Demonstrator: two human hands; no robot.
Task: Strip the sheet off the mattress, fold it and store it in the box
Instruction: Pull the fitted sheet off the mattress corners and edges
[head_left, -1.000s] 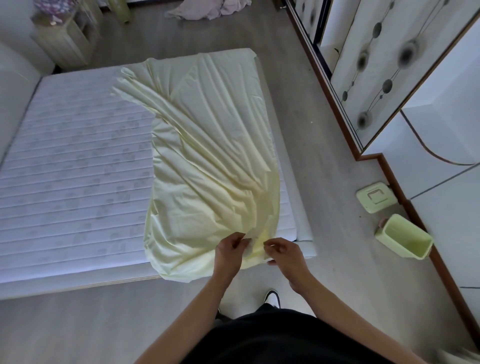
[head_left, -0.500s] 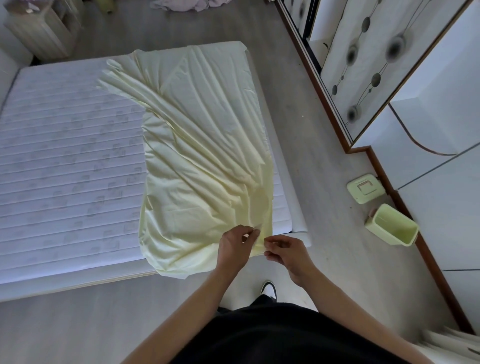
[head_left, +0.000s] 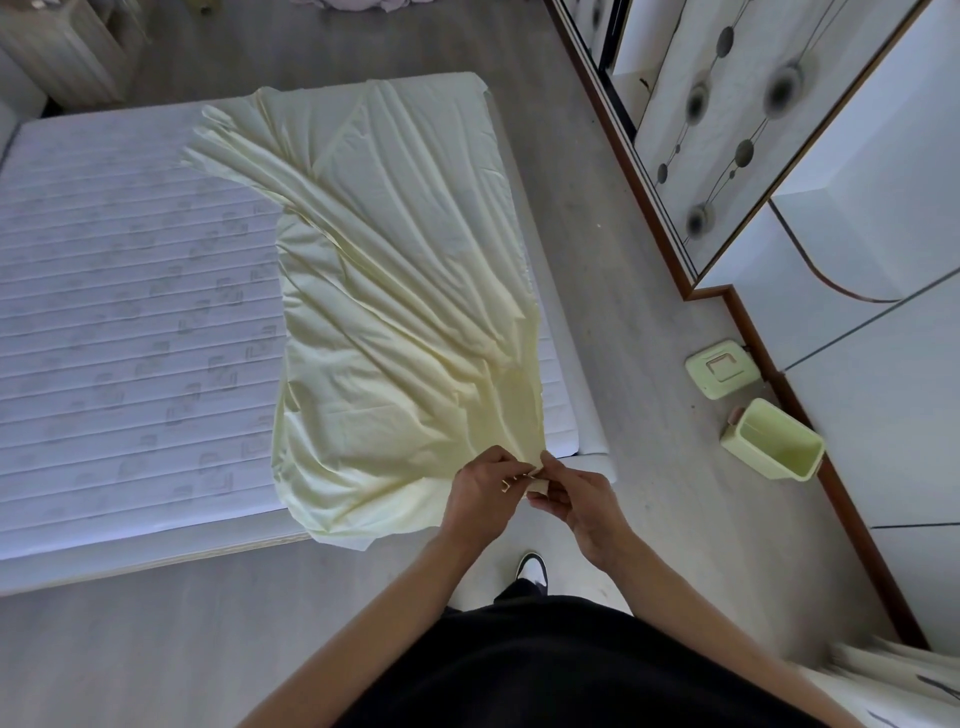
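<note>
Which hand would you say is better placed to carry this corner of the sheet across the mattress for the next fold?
Probably the left hand. Both pinch the sheet at its near corner, but the left sits on the mattress side, while the right hand is out toward the floor.

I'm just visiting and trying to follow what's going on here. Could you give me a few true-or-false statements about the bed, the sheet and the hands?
1. Both hands, left and right, pinch the sheet at its near corner. True.
2. The sheet covers the whole mattress. False: it lies bunched on one side, and the rest of the mattress is bare.
3. The box stands open on the floor, its lid beside it. True.
4. The sheet is already inside the box. False: the box is empty and the sheet is on the mattress.
</note>
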